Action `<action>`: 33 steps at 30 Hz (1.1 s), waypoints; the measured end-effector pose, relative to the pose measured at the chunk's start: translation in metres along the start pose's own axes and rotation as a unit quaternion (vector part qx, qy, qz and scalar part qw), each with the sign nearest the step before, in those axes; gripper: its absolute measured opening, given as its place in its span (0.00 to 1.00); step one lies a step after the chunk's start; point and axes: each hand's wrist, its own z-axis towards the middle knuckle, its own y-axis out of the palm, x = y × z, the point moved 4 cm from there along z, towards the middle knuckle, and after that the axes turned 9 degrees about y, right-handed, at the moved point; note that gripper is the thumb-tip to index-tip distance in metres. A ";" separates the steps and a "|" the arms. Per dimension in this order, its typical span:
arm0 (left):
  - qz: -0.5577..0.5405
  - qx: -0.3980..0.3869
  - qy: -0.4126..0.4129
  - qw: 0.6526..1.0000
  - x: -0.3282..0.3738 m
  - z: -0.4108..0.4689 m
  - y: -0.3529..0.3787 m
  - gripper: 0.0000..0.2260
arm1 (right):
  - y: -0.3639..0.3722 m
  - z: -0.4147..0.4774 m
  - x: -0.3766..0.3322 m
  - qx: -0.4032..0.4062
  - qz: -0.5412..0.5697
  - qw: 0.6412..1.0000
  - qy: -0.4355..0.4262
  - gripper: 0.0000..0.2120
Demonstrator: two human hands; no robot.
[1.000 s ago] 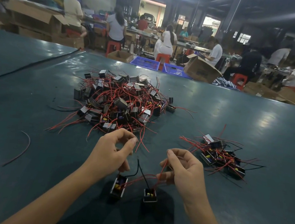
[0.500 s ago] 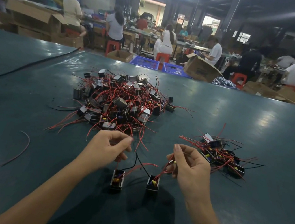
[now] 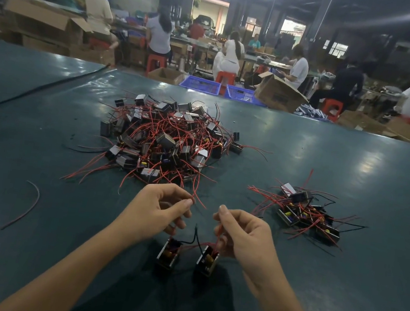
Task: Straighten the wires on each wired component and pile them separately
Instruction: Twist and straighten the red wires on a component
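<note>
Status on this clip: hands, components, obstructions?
Left hand and right hand each pinch red wire. Two components below them. Tangled pile ahead, smaller pile right; neither obstructs.

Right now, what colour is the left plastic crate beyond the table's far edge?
Blue; the crate shows best in the head view.

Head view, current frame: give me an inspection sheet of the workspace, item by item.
Surface: dark green table, glossy, with lamp reflections.
Job's things: large tangled pile at centre; small pile at right; left component and right component below the hands.
Clutter: loose red wire at left.
Hands: left hand pinches the left component's red lead; right hand pinches the right component's red lead.
Cables: black cable across the far left.
Surroundings: seated workers, cardboard box, blue crates.
</note>
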 end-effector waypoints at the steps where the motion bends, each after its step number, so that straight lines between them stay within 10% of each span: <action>1: -0.004 0.004 0.002 1.000 0.000 0.000 0.000 0.02 | -0.001 0.000 0.000 0.001 0.003 1.000 0.007 0.11; 33: 0.016 -0.072 0.069 0.995 0.010 -0.007 0.016 0.02 | 0.002 -0.009 -0.012 0.058 -0.158 0.961 -0.220 0.06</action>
